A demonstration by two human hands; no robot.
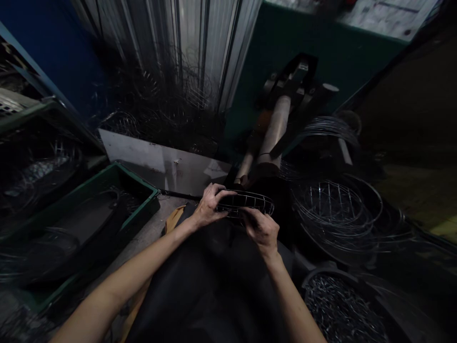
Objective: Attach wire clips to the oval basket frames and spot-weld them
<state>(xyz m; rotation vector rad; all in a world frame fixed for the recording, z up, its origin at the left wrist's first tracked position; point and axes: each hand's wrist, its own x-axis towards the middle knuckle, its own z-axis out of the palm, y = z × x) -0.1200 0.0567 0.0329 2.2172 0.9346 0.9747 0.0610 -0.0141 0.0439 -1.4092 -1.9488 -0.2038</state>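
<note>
A round wire frame [266, 202] with short cross wires is held just below the machine's metal arms. My left hand [210, 206] grips its left side, thumb below and fingers above. At the near edge of the frame, my right hand [262, 231] is closed on the wire, its fingertips partly hidden in shadow. Beyond the frame stand the machine's thick metal cylinder [277, 126] and a thinner rod.
A green crate [143, 202] lies at the left, near a pale upright board [160, 164]. Round wire pieces [332, 205] are piled at the right. Below them is a tub of small metal pieces [342, 309]. A green machine body [335, 47] rises ahead.
</note>
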